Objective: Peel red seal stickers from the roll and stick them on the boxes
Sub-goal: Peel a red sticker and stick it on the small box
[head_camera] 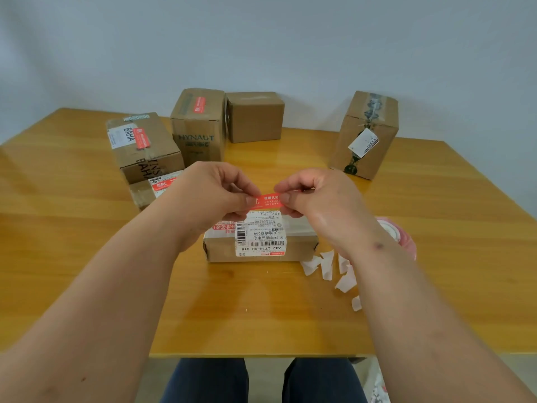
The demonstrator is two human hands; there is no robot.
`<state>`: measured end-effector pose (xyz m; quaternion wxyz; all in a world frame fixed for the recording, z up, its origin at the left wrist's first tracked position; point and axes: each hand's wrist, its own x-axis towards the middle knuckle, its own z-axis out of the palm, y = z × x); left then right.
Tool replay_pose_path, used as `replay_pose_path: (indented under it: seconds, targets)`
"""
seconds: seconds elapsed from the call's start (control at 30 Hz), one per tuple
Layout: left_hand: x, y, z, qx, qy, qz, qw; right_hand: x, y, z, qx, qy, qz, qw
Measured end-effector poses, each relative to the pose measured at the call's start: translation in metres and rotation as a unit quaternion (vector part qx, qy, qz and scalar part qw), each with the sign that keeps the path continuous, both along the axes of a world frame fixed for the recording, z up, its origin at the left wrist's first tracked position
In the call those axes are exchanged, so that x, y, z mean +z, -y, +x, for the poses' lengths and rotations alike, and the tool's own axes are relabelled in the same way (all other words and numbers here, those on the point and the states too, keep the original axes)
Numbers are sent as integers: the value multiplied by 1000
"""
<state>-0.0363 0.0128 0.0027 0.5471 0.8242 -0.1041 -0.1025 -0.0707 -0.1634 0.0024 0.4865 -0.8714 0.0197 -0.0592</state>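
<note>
A red seal sticker (268,201) with white print is stretched between my two hands. My left hand (213,193) pinches its left end and my right hand (315,196) pinches its right end. It hangs just above a low cardboard box (299,245) that carries a white shipping label (261,237). The sticker roll (402,237) lies on the table behind my right wrist, mostly hidden. Boxes at the back left, one marked BAHA (145,146) and one marked HYNAUT (197,126), each bear a red sticker on top.
A plain box (255,117) stands at the back centre and a tall taped box (364,135) at the back right. A small labelled box (148,189) lies behind my left hand. Several white backing scraps (328,267) litter the wooden table (87,228) near my right forearm.
</note>
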Motion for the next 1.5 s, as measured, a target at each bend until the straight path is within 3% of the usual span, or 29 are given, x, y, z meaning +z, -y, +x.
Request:
replay_pose_path:
  seconds: [0.37, 0.63, 1.23, 1.5]
  targets:
    - [-9, 2, 14, -13, -60, 5, 998, -15, -2, 13, -38, -49, 11, 998]
    - [-17, 6, 24, 11, -67, 50, 996, -20, -5, 21, -50, -52, -52, 996]
    - [-23, 21, 26, 2, 34, 286, 958, -31, -5, 28, -52, -81, -175, 980]
    - [-24, 26, 24, 13, 51, 323, 945, -33, -9, 29, -38, -90, -223, 970]
